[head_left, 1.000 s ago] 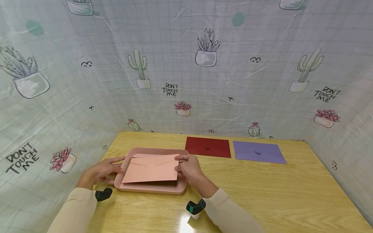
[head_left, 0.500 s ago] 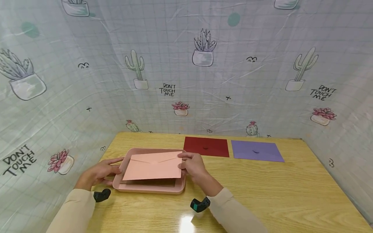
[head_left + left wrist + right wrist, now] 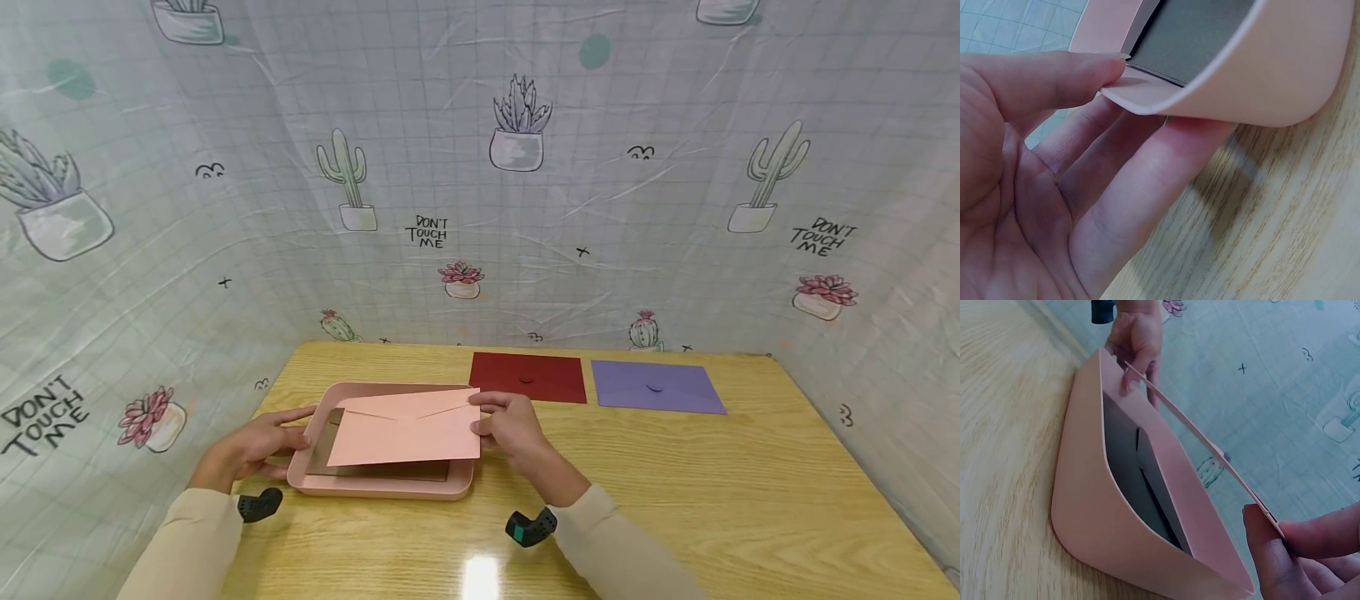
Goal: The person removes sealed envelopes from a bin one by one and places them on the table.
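Observation:
A shallow pink tray (image 3: 375, 491) lies on the wooden table at the left. My left hand (image 3: 258, 446) grips its left wall, thumb on the inside and fingers outside, as the left wrist view shows. Between thumb and fingers of my right hand (image 3: 517, 435) is the right edge of a pink envelope (image 3: 408, 429), flap side up. It is raised and tilted over the tray, and its right end reaches past the tray's right rim. Beneath it a brownish-grey envelope (image 3: 1125, 440) lies flat in the tray, partly hidden in the head view.
Near the back of the table (image 3: 675, 492) a dark red envelope (image 3: 532, 377) and a purple envelope (image 3: 656, 386) lie side by side. A curtain (image 3: 585, 192) printed with cacti hangs behind the table and along its left and right sides.
My right hand has lifted the pink envelope out of the tray and drawn it to the right, baring more of the brownish-grey envelope. The left hand keeps its grip on the tray.

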Demonstrator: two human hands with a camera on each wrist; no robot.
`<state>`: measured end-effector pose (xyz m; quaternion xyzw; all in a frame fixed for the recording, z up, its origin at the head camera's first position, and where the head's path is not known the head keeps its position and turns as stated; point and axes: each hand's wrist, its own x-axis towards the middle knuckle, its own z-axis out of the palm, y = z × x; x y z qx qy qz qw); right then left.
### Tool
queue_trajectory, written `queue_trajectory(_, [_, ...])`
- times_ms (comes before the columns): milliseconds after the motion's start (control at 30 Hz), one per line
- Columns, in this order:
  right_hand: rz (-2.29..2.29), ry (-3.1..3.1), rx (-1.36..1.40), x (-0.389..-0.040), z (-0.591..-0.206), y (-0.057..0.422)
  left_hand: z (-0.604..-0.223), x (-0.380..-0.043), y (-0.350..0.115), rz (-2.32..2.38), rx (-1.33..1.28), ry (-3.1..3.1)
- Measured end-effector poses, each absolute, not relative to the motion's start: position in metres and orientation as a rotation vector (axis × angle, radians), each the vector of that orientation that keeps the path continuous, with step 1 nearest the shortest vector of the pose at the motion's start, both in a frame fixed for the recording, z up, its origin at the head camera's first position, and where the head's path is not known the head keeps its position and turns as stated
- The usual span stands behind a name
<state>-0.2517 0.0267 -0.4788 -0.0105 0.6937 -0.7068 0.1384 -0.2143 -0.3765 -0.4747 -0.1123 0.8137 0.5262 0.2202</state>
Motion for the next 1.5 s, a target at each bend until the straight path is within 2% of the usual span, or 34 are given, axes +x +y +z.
queue_trajectory(1500, [-2.059,2.058,0.062,-0.257,-0.47,0.113,-0.474,-0.217,-0.377,1.395,-0.281,2.28])
